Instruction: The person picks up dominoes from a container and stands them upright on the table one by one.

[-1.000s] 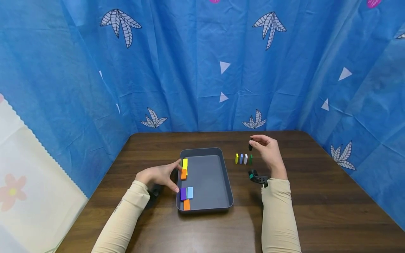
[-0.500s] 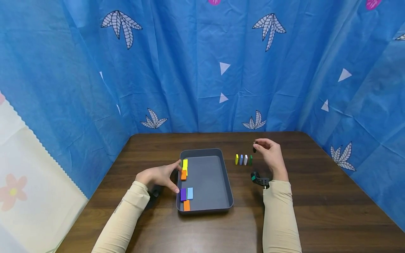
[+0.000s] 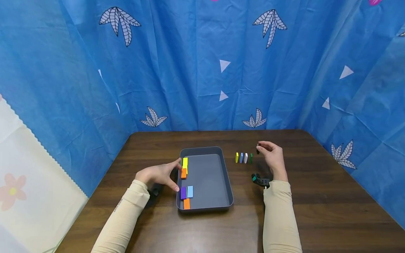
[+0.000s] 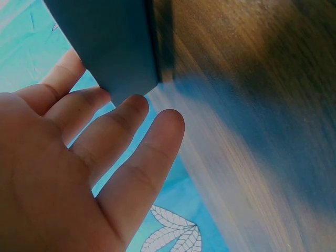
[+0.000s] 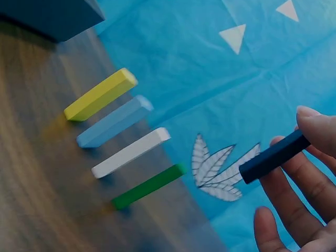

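The dark block (image 5: 274, 158), plain, slim and straight-edged, is pinched between thumb and fingers of the right hand (image 3: 274, 159), raised off the table (image 3: 322, 196) near the upright green block (image 5: 148, 187). The left hand (image 3: 158, 174), fingers spread, is at the left wall of the grey tray (image 3: 209, 182).

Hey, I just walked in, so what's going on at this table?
A person's right hand holds a dark block in the air beside a row standing on the table: a yellow block, blue block, white block and green block. Their left hand is spread along the left edge of a gray tray, which has colored blocks along that side.
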A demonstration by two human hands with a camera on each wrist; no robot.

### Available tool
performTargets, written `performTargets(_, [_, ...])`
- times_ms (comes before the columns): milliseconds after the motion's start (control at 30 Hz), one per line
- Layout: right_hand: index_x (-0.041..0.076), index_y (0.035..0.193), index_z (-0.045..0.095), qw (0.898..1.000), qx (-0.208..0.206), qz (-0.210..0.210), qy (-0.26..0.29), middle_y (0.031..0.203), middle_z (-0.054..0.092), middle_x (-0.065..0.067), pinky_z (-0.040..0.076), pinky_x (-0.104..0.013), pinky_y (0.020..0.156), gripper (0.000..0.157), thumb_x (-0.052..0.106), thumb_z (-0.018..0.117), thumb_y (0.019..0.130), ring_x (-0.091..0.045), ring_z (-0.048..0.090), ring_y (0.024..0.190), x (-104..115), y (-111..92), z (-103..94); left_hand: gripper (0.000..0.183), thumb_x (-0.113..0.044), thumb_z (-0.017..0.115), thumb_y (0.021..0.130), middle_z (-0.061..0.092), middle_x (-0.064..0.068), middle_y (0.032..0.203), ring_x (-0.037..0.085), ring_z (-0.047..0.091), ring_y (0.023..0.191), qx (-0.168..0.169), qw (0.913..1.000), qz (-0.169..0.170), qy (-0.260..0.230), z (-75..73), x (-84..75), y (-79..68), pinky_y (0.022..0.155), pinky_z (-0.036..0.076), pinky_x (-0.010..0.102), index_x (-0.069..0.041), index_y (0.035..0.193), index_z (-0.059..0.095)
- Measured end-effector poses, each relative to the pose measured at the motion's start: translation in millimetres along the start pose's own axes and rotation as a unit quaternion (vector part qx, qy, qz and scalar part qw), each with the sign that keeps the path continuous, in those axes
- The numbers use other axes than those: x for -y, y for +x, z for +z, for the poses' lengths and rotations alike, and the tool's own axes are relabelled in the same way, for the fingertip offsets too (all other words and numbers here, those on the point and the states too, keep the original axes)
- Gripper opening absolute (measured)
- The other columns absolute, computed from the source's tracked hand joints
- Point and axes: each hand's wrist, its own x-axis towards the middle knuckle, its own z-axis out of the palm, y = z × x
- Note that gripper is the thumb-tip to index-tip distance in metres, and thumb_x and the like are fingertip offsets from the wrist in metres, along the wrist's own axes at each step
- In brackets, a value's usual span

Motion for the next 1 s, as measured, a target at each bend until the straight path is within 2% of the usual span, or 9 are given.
performTargets(133, [0.004, 0.128, 0.066, 0.999, -0.011, 0.040, 0.026, 0.113, 0.065, 0.000, 0.049, -0.040, 0.094, 0.035, 0.018, 0.067, 0.097, -0.006, 0.056, 0.095, -12.0, 1.3, 3.5, 0.127, -0.043, 0.090, 0.070, 0.022, 0.012, 0.166, 0.035, 0.024, 0.149, 0.000, 1.0000, -0.001, -0.004, 0.4, 0.5, 0.2, 0.118, 0.021, 0.067, -0.013, 0.162, 0.008])
performTargets(200, [0.004, 0.129, 0.066, 0.998, -0.017, 0.057, 0.038, 0.111, 0.064, 0.003, 0.048, -0.039, 0.097, 0.035, 0.017, 0.068, 0.097, -0.006, 0.056, 0.096, -17.1, 1.1, 5.8, 0.127, -0.043, 0.090, 0.069, 0.019, 0.013, 0.166, 0.036, 0.024, 0.149, 0.001, 1.0000, -0.003, -0.006, 0.7, 0.7, 0.1, 0.118, 0.021, 0.068, -0.013, 0.162, 0.009])
performTargets(333, [0.004, 0.130, 0.065, 0.996, -0.027, 0.076, 0.044, 0.110, 0.064, 0.006, 0.047, -0.034, 0.093, 0.035, 0.016, 0.068, 0.097, -0.005, 0.056, 0.097, -23.6, 0.7, 9.5, 0.125, -0.043, 0.091, 0.069, 0.017, 0.013, 0.167, 0.036, 0.023, 0.149, 0.001, 0.9999, -0.006, -0.009, 0.6, 0.4, -0.3, 0.117, 0.021, 0.069, -0.014, 0.161, 0.011])
performTargets(500, [0.003, 0.133, 0.063, 0.995, -0.019, 0.086, 0.041, 0.119, 0.063, -0.002, 0.046, -0.031, 0.094, 0.038, 0.015, 0.066, 0.097, -0.007, 0.055, 0.100, -27.8, 0.8, 12.0, 0.125, -0.043, 0.091, 0.069, 0.014, 0.013, 0.168, 0.037, 0.022, 0.150, 0.001, 0.9999, -0.005, -0.011, -0.5, -1.2, -1.4, 0.118, 0.020, 0.068, -0.014, 0.161, 0.011])
performTargets(700, [0.002, 0.136, 0.060, 0.995, -0.007, 0.096, 0.032, 0.136, 0.058, -0.017, 0.044, -0.034, 0.102, 0.040, 0.016, 0.065, 0.098, -0.020, 0.053, 0.114, -32.3, 1.4, 14.2, 0.123, -0.043, 0.090, 0.070, 0.013, 0.013, 0.168, 0.036, 0.023, 0.150, 0.002, 1.0000, 0.001, 0.001, -0.8, -1.1, -1.1, 0.118, 0.021, 0.067, -0.013, 0.161, 0.014])
performTargets(867, [0.001, 0.136, 0.060, 0.995, -0.011, 0.099, 0.031, 0.136, 0.058, -0.017, 0.045, -0.029, 0.097, 0.041, 0.015, 0.065, 0.098, -0.019, 0.054, 0.113, -33.0, 1.5, 15.1, 0.121, -0.043, 0.090, 0.070, 0.011, 0.012, 0.169, 0.036, 0.022, 0.151, 0.001, 1.0000, 0.004, 0.005, -1.3, -1.1, -1.3, 0.118, 0.021, 0.067, -0.013, 0.161, 0.016])
performTargets(1000, [0.001, 0.135, 0.060, 0.994, -0.007, 0.104, 0.031, 0.135, 0.058, -0.017, 0.047, -0.030, 0.096, 0.040, 0.014, 0.065, 0.098, -0.018, 0.054, 0.110, -34.5, 1.6, 15.5, 0.120, -0.042, 0.090, 0.070, 0.010, 0.011, 0.169, 0.036, 0.022, 0.151, 0.001, 1.0000, 0.007, 0.000, -1.6, -1.1, -1.4, 0.119, 0.020, 0.066, -0.012, 0.160, 0.016])
